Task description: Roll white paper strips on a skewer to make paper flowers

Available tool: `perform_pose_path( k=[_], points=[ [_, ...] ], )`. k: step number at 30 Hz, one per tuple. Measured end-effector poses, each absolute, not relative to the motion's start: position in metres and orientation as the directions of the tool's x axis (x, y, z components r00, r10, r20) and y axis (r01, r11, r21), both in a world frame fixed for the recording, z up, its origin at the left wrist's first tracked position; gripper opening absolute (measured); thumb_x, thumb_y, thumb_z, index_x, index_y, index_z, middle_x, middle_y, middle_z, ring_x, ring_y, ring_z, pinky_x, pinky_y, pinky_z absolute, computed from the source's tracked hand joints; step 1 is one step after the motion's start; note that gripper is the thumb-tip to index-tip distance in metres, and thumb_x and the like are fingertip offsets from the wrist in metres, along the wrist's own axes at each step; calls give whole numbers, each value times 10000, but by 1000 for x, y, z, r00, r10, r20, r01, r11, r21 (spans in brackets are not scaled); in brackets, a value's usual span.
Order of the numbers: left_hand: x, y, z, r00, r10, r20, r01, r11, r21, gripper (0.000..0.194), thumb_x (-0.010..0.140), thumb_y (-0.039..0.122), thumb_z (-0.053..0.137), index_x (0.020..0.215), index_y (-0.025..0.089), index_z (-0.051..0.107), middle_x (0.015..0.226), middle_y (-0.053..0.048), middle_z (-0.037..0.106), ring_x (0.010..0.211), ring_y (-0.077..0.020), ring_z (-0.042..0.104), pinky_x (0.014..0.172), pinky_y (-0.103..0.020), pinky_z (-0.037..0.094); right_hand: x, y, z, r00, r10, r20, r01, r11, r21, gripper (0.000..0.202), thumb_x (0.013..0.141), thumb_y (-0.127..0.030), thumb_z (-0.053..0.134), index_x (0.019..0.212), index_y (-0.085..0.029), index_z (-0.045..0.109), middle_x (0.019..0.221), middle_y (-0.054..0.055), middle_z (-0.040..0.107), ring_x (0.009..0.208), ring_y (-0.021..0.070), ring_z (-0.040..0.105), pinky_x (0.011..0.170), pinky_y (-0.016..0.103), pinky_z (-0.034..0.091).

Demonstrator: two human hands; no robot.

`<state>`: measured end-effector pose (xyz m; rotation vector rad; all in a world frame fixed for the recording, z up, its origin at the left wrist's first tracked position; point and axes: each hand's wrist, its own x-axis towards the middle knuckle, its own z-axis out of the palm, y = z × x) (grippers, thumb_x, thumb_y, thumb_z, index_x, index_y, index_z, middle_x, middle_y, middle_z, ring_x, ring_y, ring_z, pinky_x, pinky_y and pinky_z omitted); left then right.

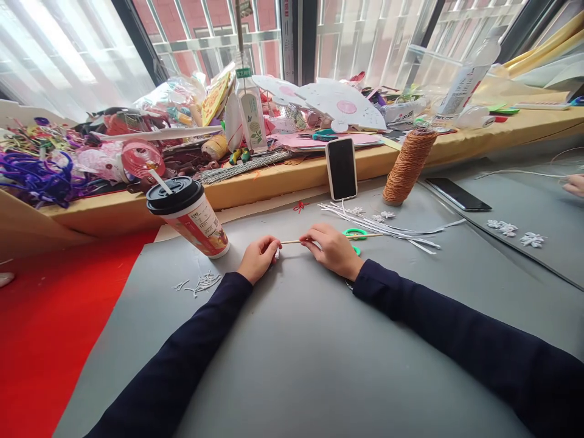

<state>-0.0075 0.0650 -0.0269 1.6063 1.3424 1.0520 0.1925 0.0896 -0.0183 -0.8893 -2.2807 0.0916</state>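
Observation:
A thin wooden stick (291, 242) runs level between both hands, a little above the grey table. My right hand (336, 250) is closed on its middle, and the far end sticks out to the right. My left hand (258, 260) is closed at the stick's left end, with a small white piece (277, 253) showing at its fingertips; the fingers hide most of that piece. Just behind my right hand lie green-handled scissors (354, 232), partly covered. White strips (392, 228) spread out beyond it, near small white knotted flowers (383, 216).
A paper cup (196, 225) with a black lid stands left, near white scraps (203, 283). A propped phone (342, 169), a cone of brown cord (408, 167) and a flat phone (458, 193) sit behind. The ledge holds piled craft materials. Another person's hand (575, 184) shows far right.

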Motion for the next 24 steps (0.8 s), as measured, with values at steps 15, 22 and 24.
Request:
perform_pose_path(
  k=[15,22,24],
  points=[
    [-3,63,-21,32,998,62,311,-69,948,351,764,479,430,660,158,525,525,38,436,424,-61,407,422,-189,308,192,89,-19,-549,598,584,573,778,-258,195,855,-255,404,885,-184,583,851,53,586,851,175,486,710,280,392],
    [-4,65,-26,2,997,78,298,-75,952,327,750,464,459,663,156,527,537,36,456,432,-64,411,438,-194,314,191,86,-18,-527,663,532,660,713,-236,263,867,-344,379,875,-186,588,764,33,609,695,138,512,617,257,331],
    [-4,65,-26,-1,997,80,293,-76,953,323,750,460,462,668,155,530,537,36,454,434,-64,411,438,-193,313,190,85,-18,-530,656,538,673,711,-205,280,874,-347,360,863,-189,591,766,34,607,721,141,515,596,251,312]
  ],
)
